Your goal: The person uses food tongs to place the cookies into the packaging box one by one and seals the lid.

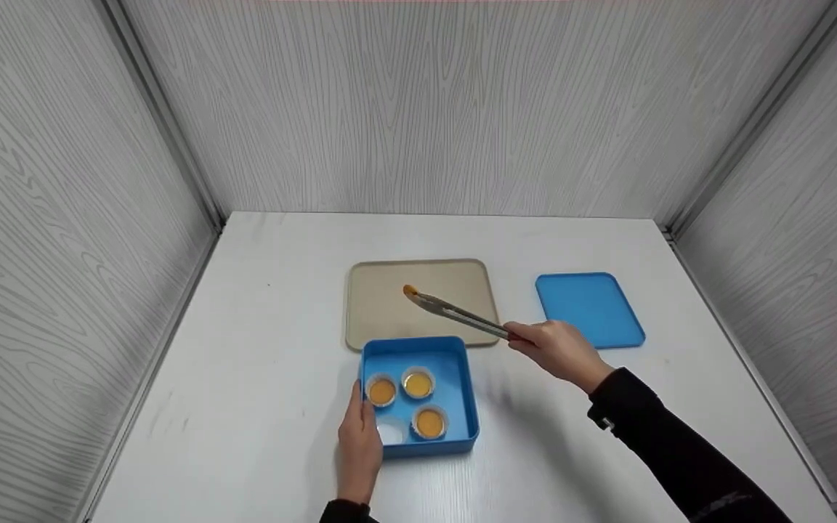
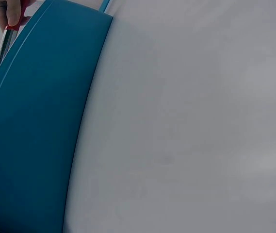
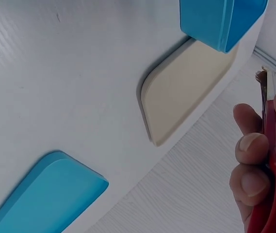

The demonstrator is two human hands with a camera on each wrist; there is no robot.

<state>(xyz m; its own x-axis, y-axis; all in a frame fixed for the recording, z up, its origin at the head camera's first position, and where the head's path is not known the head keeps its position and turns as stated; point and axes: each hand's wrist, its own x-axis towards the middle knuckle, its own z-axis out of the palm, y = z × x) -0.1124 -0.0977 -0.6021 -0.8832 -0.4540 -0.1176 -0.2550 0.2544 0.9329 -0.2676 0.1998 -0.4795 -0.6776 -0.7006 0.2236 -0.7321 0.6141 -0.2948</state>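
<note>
In the head view my left hand (image 1: 360, 439) grips the left wall of a square blue box (image 1: 453, 381), which stands on the white table. Inside the box are three small round cups (image 1: 418, 383) with yellow-orange filling, and a white round piece (image 1: 391, 430) lies in the near left corner. My right hand (image 1: 558, 352) holds metal tongs (image 1: 462, 315) with red handles, pointing left over the beige tray (image 1: 382, 319). A small orange piece (image 1: 410, 291) shows at the tips of the tongs. The box's outer wall fills the left side of the left wrist view.
Behind the box lies the beige tray, its near edge partly overlapped by the box in the head view. A flat blue tray (image 1: 593, 305) sits at the right, partly behind my right hand. Grey wood-grain walls (image 1: 418, 109) enclose the table at the back and both sides.
</note>
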